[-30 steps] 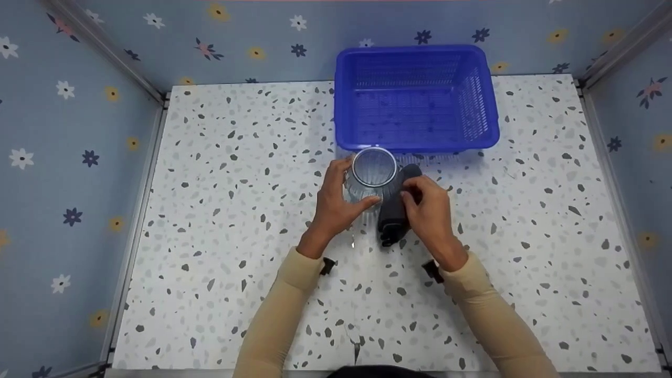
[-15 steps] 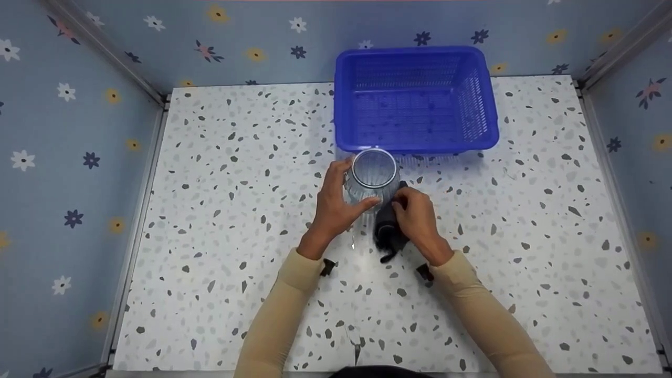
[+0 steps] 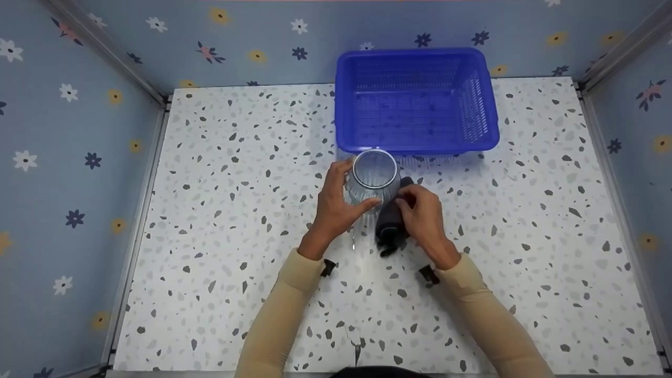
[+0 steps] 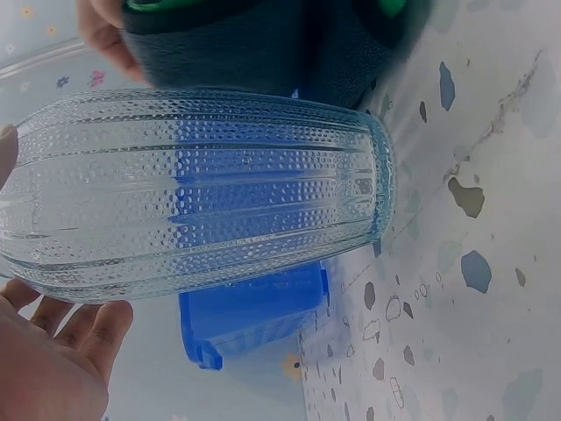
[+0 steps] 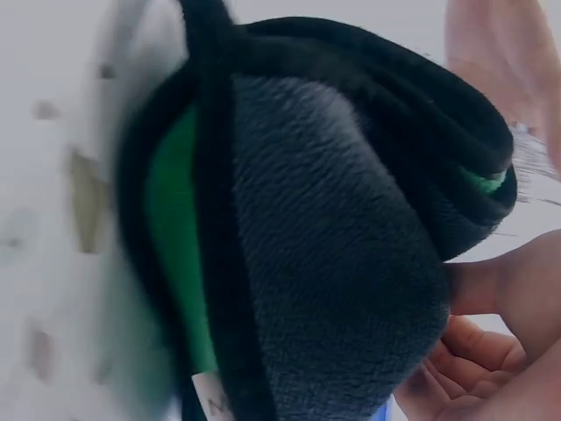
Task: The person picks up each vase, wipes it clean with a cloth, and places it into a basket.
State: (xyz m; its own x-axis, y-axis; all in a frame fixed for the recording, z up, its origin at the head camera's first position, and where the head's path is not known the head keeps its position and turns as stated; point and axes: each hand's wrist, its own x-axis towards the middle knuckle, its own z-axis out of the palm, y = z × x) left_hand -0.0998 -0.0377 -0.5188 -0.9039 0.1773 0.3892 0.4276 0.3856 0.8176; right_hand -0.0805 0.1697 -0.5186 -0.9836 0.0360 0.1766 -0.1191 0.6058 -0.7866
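Observation:
In the head view a clear, ribbed glass vase [image 3: 366, 192] stands upright on the speckled table. My left hand [image 3: 338, 202] grips it from the left, thumb in front and fingers behind. Raised dots and vertical ribs cover the vase's side in the left wrist view. Just right of it, my right hand [image 3: 424, 212] pinches a folded dark grey cloth [image 3: 391, 216] close against the glass. The right wrist view shows the cloth's black edging, a green inner face and a small white tag [image 5: 209, 395]. The fingers' far sides are hidden behind the cloth.
A blue plastic basket [image 3: 341, 105] with slotted walls stands at the back, directly behind the vase. Flowered panels [image 3: 73, 173] enclose the table [image 3: 236, 210] at the left, back and right. Both forearms wear beige sleeves [image 3: 294, 294].
My right hand and the cloth slid left and toward me along the vase, then partly back out. The left hand and the vase stay where they were.

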